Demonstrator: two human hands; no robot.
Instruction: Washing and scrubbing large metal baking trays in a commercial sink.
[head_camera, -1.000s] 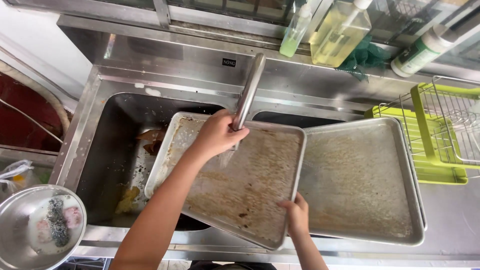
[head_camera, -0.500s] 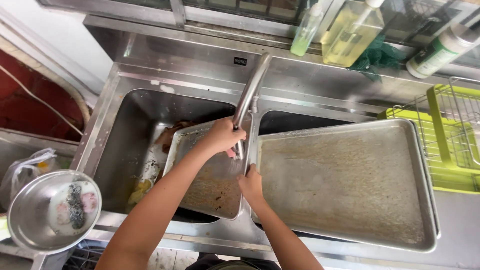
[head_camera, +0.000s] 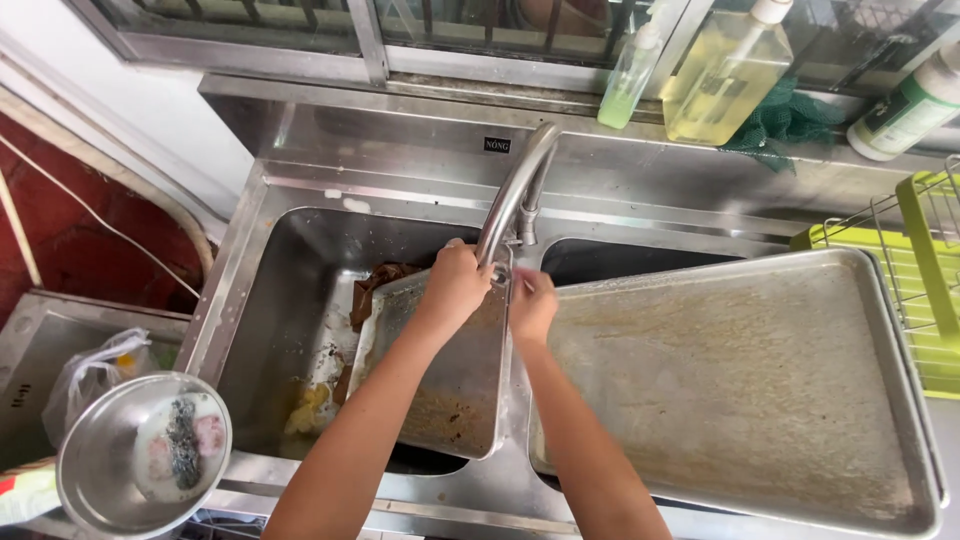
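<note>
A dirty steel baking tray (head_camera: 450, 390) leans tilted in the left basin of the double sink (head_camera: 290, 300), its far edge up under the faucet (head_camera: 515, 190). My left hand (head_camera: 455, 285) is closed on the tray's far edge, right at the faucet's tip. Next to it, my right hand (head_camera: 530, 305) grips the tray's far right corner. A second, larger stained tray (head_camera: 740, 380) lies across the right basin, touching the first tray's right side. Brown scraps and yellowish residue lie in the left basin.
Soap bottles (head_camera: 715, 70) and a green mesh scrubber (head_camera: 785, 120) stand on the sill behind the sink. A green and wire dish rack (head_camera: 925, 270) sits at the right. At the lower left, a steel bowl (head_camera: 140, 470) holds scouring pads beside a plastic bag (head_camera: 85, 380).
The dirty tray has slid left and tipped down into the left basin. My right hand moved from its near edge up to the far corner. My left hand stays by the faucet tip.
</note>
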